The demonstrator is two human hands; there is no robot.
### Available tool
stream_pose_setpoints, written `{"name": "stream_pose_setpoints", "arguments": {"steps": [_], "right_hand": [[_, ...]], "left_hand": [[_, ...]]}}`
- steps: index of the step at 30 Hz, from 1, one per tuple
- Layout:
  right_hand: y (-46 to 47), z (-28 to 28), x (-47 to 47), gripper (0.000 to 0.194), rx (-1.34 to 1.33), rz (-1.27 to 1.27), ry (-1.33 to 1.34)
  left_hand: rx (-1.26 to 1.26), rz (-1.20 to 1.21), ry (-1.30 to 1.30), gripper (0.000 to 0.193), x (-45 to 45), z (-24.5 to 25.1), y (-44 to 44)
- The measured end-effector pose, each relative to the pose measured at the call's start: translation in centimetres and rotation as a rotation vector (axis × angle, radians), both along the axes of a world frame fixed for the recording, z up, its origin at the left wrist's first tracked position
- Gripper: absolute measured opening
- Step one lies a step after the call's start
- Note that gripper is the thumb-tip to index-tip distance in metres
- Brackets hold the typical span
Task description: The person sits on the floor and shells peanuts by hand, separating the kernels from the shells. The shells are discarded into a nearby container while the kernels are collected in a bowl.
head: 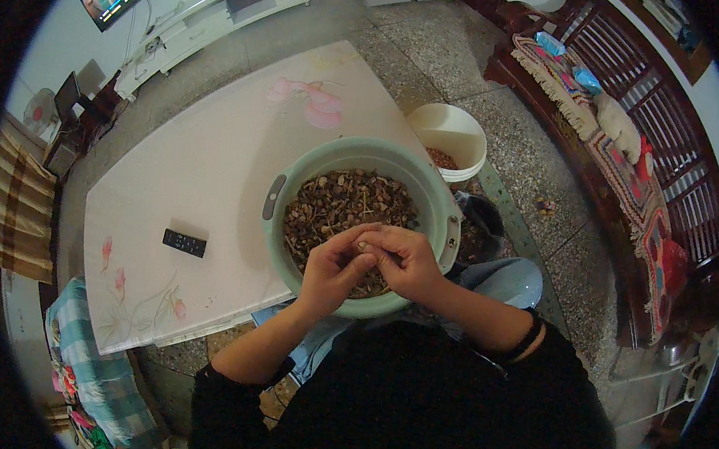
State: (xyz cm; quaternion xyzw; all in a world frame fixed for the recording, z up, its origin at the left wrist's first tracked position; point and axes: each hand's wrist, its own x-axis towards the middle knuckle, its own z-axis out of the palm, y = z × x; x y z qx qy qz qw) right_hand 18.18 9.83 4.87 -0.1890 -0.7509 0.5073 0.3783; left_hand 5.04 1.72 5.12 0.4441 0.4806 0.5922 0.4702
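A green plastic basin (363,148) holds a heap of brown pods or nuts mixed with stalks (351,203), too small to name surely. Over its near side my left hand (336,266) and my right hand (409,260) meet at the fingertips. Between the thumbs and fingers they pinch one small pale piece (362,246), perhaps a nut or its shell. Both hands touch it. Just beyond the basin's right side stands a white plastic bucket (453,129) with reddish-brown kernels (442,159) at the bottom.
The basin is at the right edge of a table with a flowered cover (204,155), where a black remote control (185,243) lies. A dark container (481,228) stands below the bucket. To the right is a wooden bench (560,122); a checked cloth (93,369) is at the lower left.
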Motion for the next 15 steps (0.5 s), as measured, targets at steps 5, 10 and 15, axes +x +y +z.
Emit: {"name": "stream_pose_setpoints", "arguments": {"steps": [5,10,15], "right_hand": [[0.7,-0.4,-0.1,0.016,-0.269,0.119,0.043],[1.8,0.0,0.6,0.016,-0.004,0.060,0.000],[1.6,-0.3,1.1,0.014,0.011,0.059,-0.116]], "left_hand": [[-0.069,0.067,-0.030,0.040,0.5,0.1,-0.3],[-0.161,0.158,-0.236,0.037,0.3,-0.3,-0.1],[0.036,0.177,0.173,0.027,0.5,-1.2,-0.3]]}}
